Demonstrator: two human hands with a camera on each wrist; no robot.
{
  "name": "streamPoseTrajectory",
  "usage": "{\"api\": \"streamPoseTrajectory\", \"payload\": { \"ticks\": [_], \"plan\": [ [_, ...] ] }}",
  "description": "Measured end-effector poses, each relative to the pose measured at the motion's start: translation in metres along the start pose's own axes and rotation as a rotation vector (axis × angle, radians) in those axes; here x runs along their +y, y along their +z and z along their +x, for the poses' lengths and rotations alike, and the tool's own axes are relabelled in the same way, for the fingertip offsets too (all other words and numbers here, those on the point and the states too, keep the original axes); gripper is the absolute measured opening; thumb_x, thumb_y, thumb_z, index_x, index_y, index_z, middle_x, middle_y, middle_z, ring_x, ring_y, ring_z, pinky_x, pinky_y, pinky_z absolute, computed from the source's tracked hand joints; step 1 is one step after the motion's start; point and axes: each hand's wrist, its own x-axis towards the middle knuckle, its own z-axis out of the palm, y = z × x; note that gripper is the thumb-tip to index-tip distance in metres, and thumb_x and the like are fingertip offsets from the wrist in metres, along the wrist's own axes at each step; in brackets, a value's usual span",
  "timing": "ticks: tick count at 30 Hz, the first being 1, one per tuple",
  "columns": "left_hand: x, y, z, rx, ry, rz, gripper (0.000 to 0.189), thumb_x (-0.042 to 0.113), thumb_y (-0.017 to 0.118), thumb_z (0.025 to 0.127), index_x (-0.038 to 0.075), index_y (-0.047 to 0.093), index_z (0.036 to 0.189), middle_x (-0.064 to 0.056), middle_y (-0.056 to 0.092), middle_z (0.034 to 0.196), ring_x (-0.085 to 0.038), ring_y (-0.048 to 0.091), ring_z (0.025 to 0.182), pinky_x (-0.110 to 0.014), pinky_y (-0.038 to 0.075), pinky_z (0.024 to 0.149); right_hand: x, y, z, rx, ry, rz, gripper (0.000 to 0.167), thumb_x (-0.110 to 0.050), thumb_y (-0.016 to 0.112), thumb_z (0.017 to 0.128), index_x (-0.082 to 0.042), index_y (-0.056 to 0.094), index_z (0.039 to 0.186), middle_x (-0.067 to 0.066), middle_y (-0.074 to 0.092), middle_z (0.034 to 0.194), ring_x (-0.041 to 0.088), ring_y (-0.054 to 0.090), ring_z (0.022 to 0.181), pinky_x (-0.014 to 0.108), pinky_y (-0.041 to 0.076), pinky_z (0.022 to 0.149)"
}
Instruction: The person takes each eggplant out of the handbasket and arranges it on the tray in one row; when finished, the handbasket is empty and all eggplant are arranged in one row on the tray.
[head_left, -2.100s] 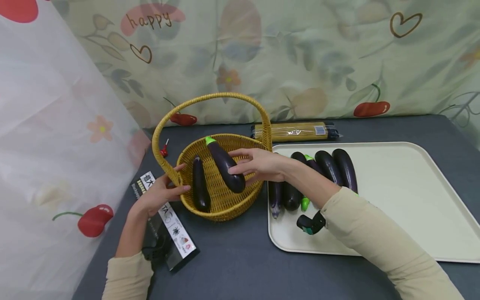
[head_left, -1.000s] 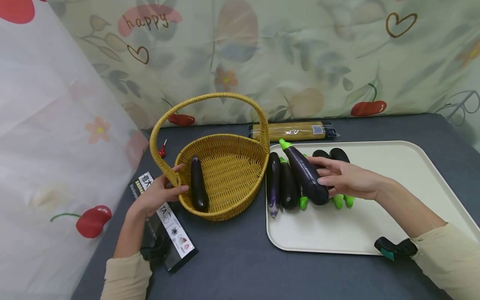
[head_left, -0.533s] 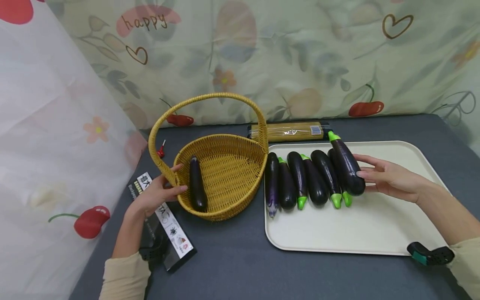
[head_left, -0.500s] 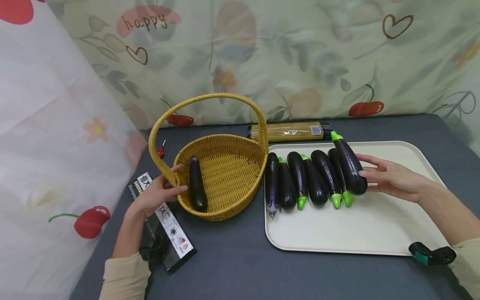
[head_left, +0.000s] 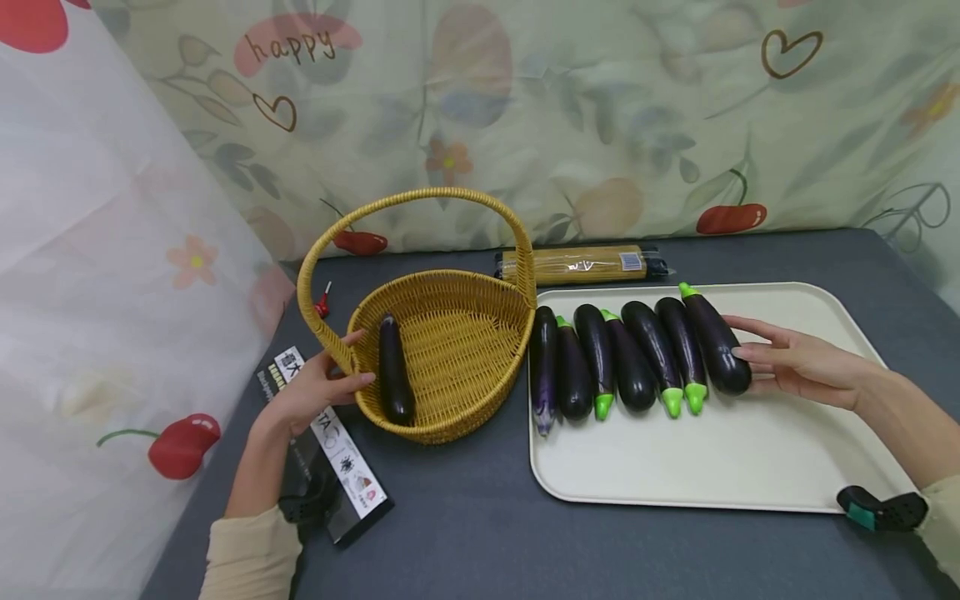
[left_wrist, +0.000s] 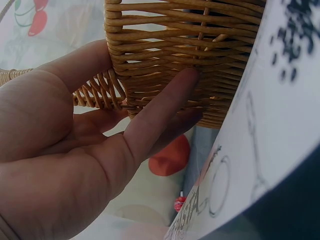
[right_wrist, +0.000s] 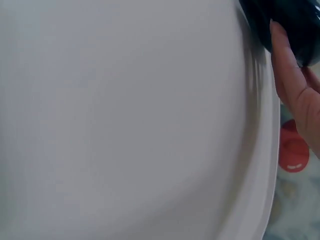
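Note:
My right hand (head_left: 802, 367) holds an eggplant (head_left: 714, 337) by its side, fingers and thumb pinching near its thick end. Its green cap points to the back, and it lies along the right end of a row of several eggplants (head_left: 633, 367) on a cream tray (head_left: 712, 467). Whether its whole length touches the tray, I cannot tell. With my left hand (head_left: 315, 390) I grip the left side of a wicker basket (head_left: 465, 358) at the foot of its tall handle. One dark eggplant (head_left: 395, 375) lies inside, near the left wall.
Under my left forearm is a dark box (head_left: 352, 471) with a white printed strip. Behind the tray lies a clear packet of spaghetti (head_left: 577, 264). A small red object (head_left: 322, 304) sits left of the basket. Patterned cloth (head_left: 600, 125) hangs behind the grey table (head_left: 465, 533).
My right hand has carried the eggplant out of the basket, rightward over the row, and lowered it at the row's right end. The left hand keeps its place on the basket.

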Motion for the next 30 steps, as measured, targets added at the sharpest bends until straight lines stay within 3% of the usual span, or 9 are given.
{"api": "streamPoseTrajectory", "payload": {
  "ticks": [2,5,9,12,18,25,30],
  "plan": [
    [-0.001,0.001,0.001,0.000,-0.001,-0.004,0.074,0.012,0.061,0.095,0.009,0.016,0.153,-0.030,0.037,0.137,-0.030,0.057,0.110,-0.036,0.052,0.085,0.000,0.000,0.001,0.007,0.016,0.006,0.044,-0.003,0.035,0.103,-0.032,0.043,0.136,-0.006,0.057,0.125,0.019,0.058,0.112,0.042,0.050,0.090],
    [-0.002,0.001,0.001,0.002,-0.005,-0.006,0.074,0.012,0.062,0.094,0.010,0.016,0.153,-0.030,0.038,0.138,-0.030,0.057,0.110,-0.037,0.053,0.085,-0.001,0.002,0.003,0.081,0.069,-0.080,0.051,-0.009,0.038,0.104,-0.023,0.022,0.150,-0.007,0.056,0.123,0.016,0.058,0.110,0.042,0.050,0.090],
    [-0.001,0.001,0.001,0.005,-0.011,-0.003,0.075,0.013,0.062,0.094,0.010,0.016,0.153,-0.029,0.037,0.138,-0.031,0.056,0.111,-0.037,0.052,0.086,-0.004,0.005,0.006,0.164,0.167,-0.301,0.073,-0.020,0.043,0.103,-0.002,-0.009,0.150,0.017,0.035,0.144,0.006,0.054,0.108,0.041,0.048,0.093],
    [-0.001,0.000,0.002,0.004,-0.015,0.001,0.075,0.014,0.062,0.095,0.011,0.015,0.153,-0.029,0.037,0.138,-0.031,0.055,0.111,-0.036,0.052,0.086,-0.006,0.008,0.009,0.186,0.209,-0.451,0.078,-0.025,0.049,0.101,0.003,-0.005,0.150,0.033,0.009,0.149,0.010,0.049,0.112,0.041,0.047,0.095],
    [-0.001,0.000,0.002,0.005,-0.017,0.000,0.075,0.014,0.062,0.095,0.011,0.015,0.153,-0.030,0.037,0.138,-0.032,0.055,0.111,-0.036,0.052,0.086,-0.008,0.014,0.012,0.242,0.250,-0.598,0.082,-0.031,0.053,0.099,0.008,0.001,0.148,0.038,0.017,0.144,0.032,0.047,0.118,0.045,0.048,0.093],
    [0.000,0.001,0.001,0.004,-0.014,0.007,0.075,0.014,0.062,0.094,0.011,0.016,0.153,-0.029,0.037,0.138,-0.035,0.054,0.113,-0.036,0.052,0.086,-0.012,0.021,0.014,0.279,0.270,-0.647,0.082,-0.036,0.052,0.099,0.009,0.003,0.148,0.038,0.022,0.140,0.034,0.050,0.114,0.043,0.051,0.088],
    [0.001,0.001,0.001,0.008,-0.020,0.007,0.075,0.015,0.062,0.094,0.011,0.016,0.153,-0.029,0.037,0.138,-0.035,0.053,0.113,-0.037,0.052,0.086,-0.015,0.023,0.015,0.320,0.279,-0.682,0.082,-0.042,0.050,0.098,0.010,0.010,0.147,0.034,0.032,0.134,0.028,0.054,0.107,0.039,0.054,0.083]
  ]
}}
